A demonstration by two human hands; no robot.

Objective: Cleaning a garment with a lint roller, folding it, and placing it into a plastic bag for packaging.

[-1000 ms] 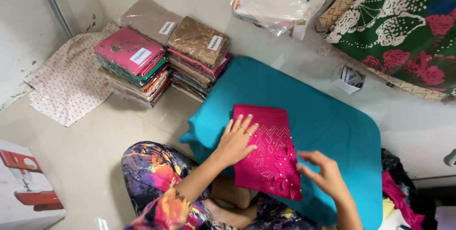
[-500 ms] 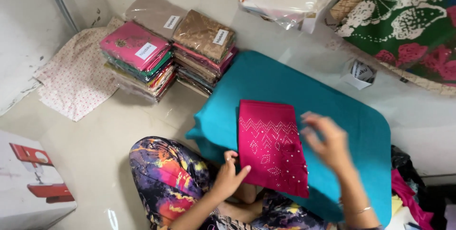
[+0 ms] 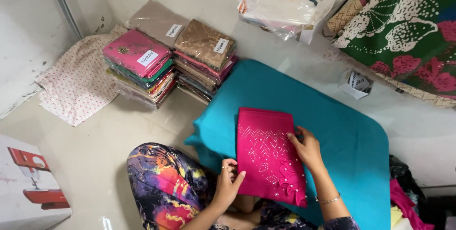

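Note:
A folded pink cloth with white bead patterns lies on a teal pad in front of me. My left hand holds the cloth's near left edge, with the thumb on top. My right hand rests on the cloth's right edge with fingers spread, a thin bracelet on its wrist. My knee in colourful patterned trousers is just left of the pad.
Stacks of folded, plastic-wrapped cloths stand on the floor at the upper left of the pad. A dotted cloth lies left of them. A plastic bag, a green floral fabric, a small white box and a carton picturing a sewing machine sit around.
My left hand slid off the top of the cloth down to its near left edge. My right hand came from beside the cloth onto its right edge.

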